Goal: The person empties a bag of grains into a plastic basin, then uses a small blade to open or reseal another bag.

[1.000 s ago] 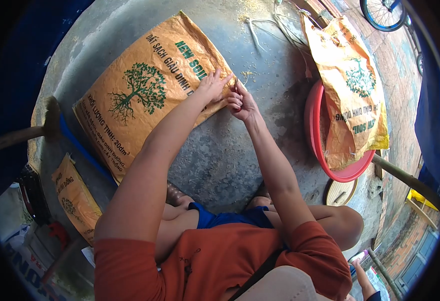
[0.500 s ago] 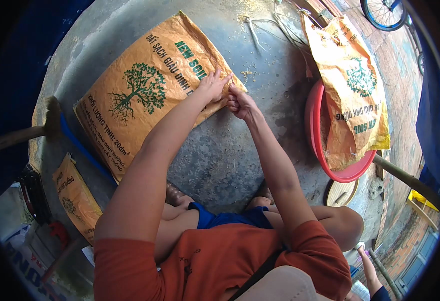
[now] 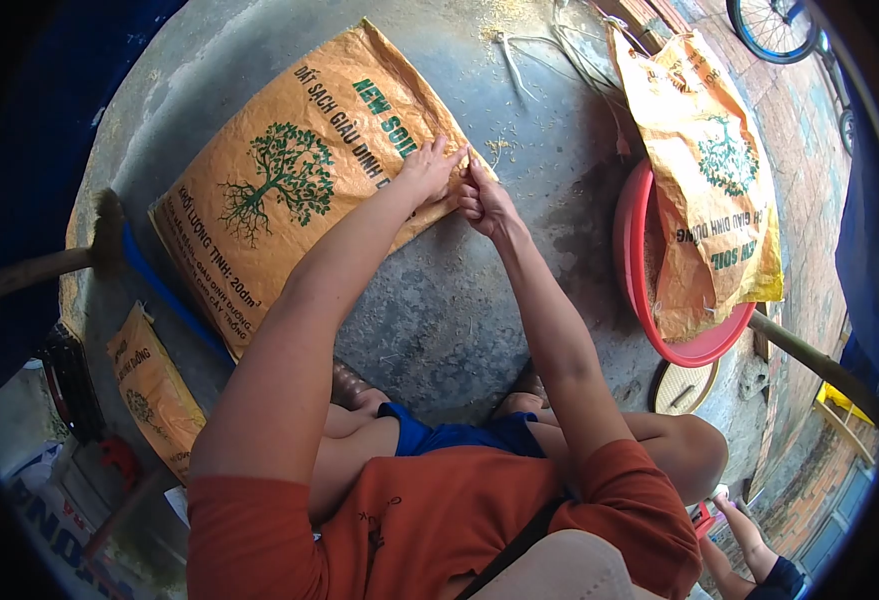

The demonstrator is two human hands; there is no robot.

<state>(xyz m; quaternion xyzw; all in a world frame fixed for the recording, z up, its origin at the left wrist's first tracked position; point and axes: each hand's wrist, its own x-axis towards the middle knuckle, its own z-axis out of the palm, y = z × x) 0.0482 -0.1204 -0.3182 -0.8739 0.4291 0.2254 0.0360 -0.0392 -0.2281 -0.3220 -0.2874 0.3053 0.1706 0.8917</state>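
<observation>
A large orange soil sack (image 3: 279, 190), printed with a green tree and "NEW SOIL", lies flat on the concrete floor ahead of me. My left hand (image 3: 429, 172) rests on the sack near its right-hand corner, fingers stretched out over the surface. Right beside it, my right hand (image 3: 486, 202) is closed, with thumb and fingers pinching the sack's edge at that corner. The other fingers of the right hand are curled in. What lies between the two hands is partly hidden.
To the right, a second orange sack (image 3: 709, 180) lies over a red basin (image 3: 631, 290). A round woven tray (image 3: 681, 388), a pole (image 3: 819, 370) and a bicycle wheel (image 3: 774, 25) are beyond. At left are a broom (image 3: 107, 235) and a smaller orange sack (image 3: 154, 390). Another person's legs (image 3: 749, 540) show lower right.
My hands stay at the sack's corner, with the right fingers shifting slightly. At lower right, more of the other person's legs and a red thing have come into view.
</observation>
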